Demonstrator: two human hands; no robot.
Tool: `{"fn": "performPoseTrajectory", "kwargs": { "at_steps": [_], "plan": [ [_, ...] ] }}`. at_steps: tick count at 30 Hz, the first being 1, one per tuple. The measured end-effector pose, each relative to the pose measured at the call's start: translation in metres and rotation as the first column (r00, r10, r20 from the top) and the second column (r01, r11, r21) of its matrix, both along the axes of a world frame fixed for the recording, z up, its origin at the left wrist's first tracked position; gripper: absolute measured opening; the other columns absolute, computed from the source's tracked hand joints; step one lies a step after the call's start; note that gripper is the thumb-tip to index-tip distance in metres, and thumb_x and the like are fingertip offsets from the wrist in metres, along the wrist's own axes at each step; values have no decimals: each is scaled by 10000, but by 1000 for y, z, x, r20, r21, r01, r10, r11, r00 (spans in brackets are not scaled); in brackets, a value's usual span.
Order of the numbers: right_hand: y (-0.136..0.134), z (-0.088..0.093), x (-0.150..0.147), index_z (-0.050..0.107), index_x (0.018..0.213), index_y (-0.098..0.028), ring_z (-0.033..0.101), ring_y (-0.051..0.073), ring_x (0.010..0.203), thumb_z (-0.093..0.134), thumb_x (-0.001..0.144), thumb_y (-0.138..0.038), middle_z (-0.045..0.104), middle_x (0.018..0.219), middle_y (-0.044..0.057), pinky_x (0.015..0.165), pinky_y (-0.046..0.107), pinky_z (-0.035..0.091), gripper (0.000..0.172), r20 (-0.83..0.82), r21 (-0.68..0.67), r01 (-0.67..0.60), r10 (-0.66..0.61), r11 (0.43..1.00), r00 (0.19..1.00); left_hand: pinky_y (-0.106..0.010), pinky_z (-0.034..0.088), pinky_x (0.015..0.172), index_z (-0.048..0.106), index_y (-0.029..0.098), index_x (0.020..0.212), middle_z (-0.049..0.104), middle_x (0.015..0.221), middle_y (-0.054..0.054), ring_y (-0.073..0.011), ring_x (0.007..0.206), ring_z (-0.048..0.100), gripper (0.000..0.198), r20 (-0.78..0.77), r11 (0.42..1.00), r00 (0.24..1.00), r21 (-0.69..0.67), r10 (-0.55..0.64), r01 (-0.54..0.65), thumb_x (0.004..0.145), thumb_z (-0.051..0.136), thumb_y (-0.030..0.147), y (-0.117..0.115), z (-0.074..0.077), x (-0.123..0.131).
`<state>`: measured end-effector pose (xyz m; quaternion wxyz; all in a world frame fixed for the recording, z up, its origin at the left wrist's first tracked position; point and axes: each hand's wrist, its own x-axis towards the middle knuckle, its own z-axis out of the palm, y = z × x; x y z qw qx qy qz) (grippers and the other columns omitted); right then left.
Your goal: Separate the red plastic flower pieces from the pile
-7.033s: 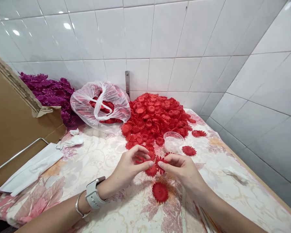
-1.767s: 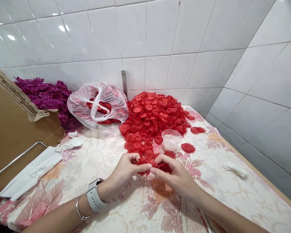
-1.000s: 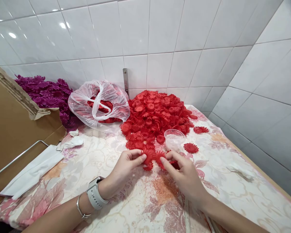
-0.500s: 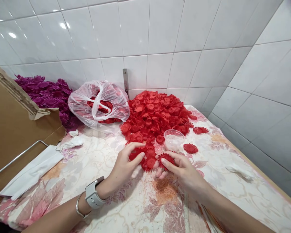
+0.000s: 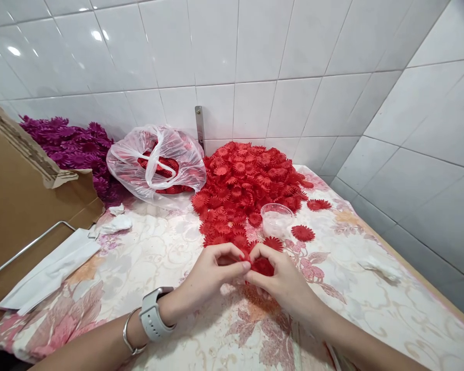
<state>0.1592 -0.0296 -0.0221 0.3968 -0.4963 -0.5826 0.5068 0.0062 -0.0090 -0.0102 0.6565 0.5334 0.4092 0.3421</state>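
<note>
In front of me, over the near edge of the red flowers, my two hands meet at the fingertips. My right hand (image 5: 284,275) is curled round a red artificial flower head (image 5: 263,266), partly hidden by the fingers. My left hand (image 5: 220,268) pinches thumb and forefinger at the flower's left edge, where a bit of red shows between the tips. Just beyond them lies a large heap of red flower heads (image 5: 247,178). Near my right hand stands a clear round plastic tub (image 5: 277,221) with whitish contents, and a loose flower head (image 5: 303,233) lies beside it.
A clear plastic bag (image 5: 135,159) with red flowers sits left of the heap. Purple flowers (image 5: 77,149) are piled behind a cardboard box (image 5: 31,201). Crumpled white tissue (image 5: 118,224) lies near the box, another (image 5: 381,268) at right. Tiled walls (image 5: 255,46) border the flowered tablecloth (image 5: 147,268).
My left hand has moved right from the loose flowers and closed to a pinch, meeting the right hand. The right hand has turned inward, keeping the red flower head in its fingers.
</note>
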Motion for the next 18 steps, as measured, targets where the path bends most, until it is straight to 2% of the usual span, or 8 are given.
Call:
{"fn": "performPoseTrajectory", "kwargs": {
  "at_steps": [3, 6, 8, 12, 14, 16, 18],
  "plan": [
    [2, 2, 0, 505, 750, -205, 433, 78, 476, 528, 788, -356, 500, 599, -52, 457, 206, 345, 158, -83, -41, -42, 38, 998, 996, -225, 427, 572, 556, 155, 682, 574, 619, 19, -103, 574, 540, 144, 68, 993, 992, -72, 103, -98, 691, 650, 264, 6, 0, -3],
    [4, 3, 0, 454, 721, -201, 439, 89, 487, 493, 784, -437, 490, 577, -47, 462, 213, 361, 247, -215, -156, -23, -12, 987, 977, -230, 433, 580, 548, 154, 694, 570, 635, 19, -104, 575, 539, 170, 57, 977, 976, 9, 212, -213, 680, 660, 282, 13, 0, -7],
    [5, 3, 1, 447, 689, -194, 453, 95, 491, 516, 760, -442, 509, 564, -37, 460, 216, 366, 268, -234, -169, -4, -36, 986, 971, -218, 421, 572, 557, 147, 696, 563, 644, 20, -96, 575, 526, 175, 32, 970, 972, 71, 232, -234, 676, 665, 284, 16, -1, -10],
    [6, 4, 3, 539, 752, -178, 484, 103, 505, 564, 751, -379, 549, 585, -25, 454, 213, 368, 203, -173, -133, 45, -68, 990, 983, -207, 405, 572, 552, 148, 696, 558, 642, 22, -95, 592, 520, 167, 33, 986, 991, 92, 133, -135, 690, 658, 277, 14, -4, -9],
    [6, 5, 4, 580, 820, -176, 505, 109, 516, 582, 753, -362, 564, 598, -20, 460, 215, 386, 198, -178, -118, 21, -42, 993, 983, -204, 402, 566, 537, 152, 691, 556, 627, 24, -93, 583, 519, 176, 65, 996, 996, 67, 54, -59, 686, 666, 272, 13, -5, -7],
    [6, 5, 5, 595, 824, -162, 542, 120, 540, 579, 764, -363, 590, 619, -4, 498, 231, 432, 210, -261, -113, -30, 0, 993, 965, -207, 411, 571, 512, 162, 692, 561, 610, 26, -94, 575, 526, 205, 149, 1000, 989, 14, 16, -18, 683, 671, 291, 13, -6, -7],
    [7, 5, 6, 600, 800, -151, 580, 134, 582, 579, 770, -356, 621, 654, 17, 568, 259, 477, 209, -380, -116, -44, -3, 992, 925, -224, 436, 619, 490, 173, 705, 589, 644, 17, -101, 612, 553, 231, 243, 998, 969, -45, 45, -35, 684, 669, 316, 15, -7, -9]
  ]
}}
